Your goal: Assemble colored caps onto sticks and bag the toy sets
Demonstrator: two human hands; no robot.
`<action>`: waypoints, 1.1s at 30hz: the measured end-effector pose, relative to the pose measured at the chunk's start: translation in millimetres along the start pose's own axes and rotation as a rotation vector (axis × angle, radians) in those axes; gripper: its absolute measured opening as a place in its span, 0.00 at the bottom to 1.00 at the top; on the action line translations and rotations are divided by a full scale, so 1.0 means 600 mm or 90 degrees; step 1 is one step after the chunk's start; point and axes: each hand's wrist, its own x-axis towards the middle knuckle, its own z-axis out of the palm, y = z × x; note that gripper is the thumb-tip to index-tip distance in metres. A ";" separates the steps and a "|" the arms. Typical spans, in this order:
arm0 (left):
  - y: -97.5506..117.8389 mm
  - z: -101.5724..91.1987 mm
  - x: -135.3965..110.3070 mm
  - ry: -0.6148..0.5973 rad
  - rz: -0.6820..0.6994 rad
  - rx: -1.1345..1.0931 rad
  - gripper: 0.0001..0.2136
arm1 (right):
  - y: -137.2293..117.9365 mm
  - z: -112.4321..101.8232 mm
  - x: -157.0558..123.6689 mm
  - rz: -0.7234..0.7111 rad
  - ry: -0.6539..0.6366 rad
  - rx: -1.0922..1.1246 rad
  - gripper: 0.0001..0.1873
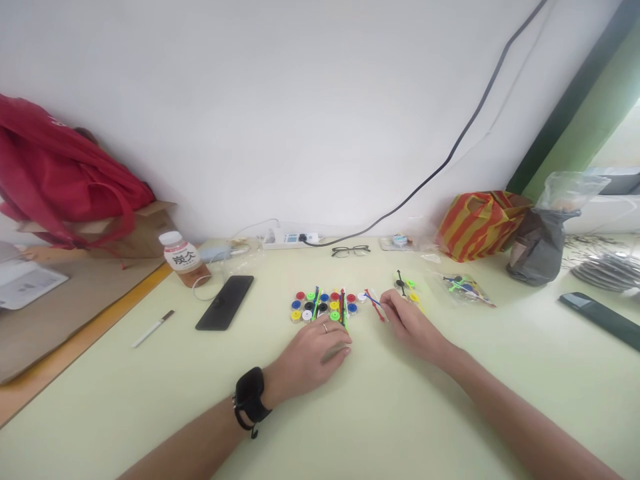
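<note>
Left hand (313, 350) loosely curled beside coloured discs (323, 307), its hold indiscernible from here; right hand (411, 328) pinched closed on slender sticks (373, 300), best gripped lightly.

Indoor room, small workroom or home; exact type couldn't be told. Plain white wall (320, 120) backed a pale green worktop (375, 407). Power strip (290, 244) sat at the wall, black cable (450, 157) running up from it. Personal clutter suggested casual use: drink bottle (185, 262), phone (225, 303), cigarette (153, 329), glasses (351, 251). Bench-work signs: small coloured plastic pieces (300, 296) mid-worktop, stacked discs (607, 272) far right. Red bag (75, 180), cardboard box (145, 233) and striped bag (480, 223) stood along the sides.
</note>
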 end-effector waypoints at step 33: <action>-0.016 -0.005 0.011 -0.078 0.024 0.159 0.29 | -0.001 0.015 0.000 -0.114 -0.064 0.007 0.15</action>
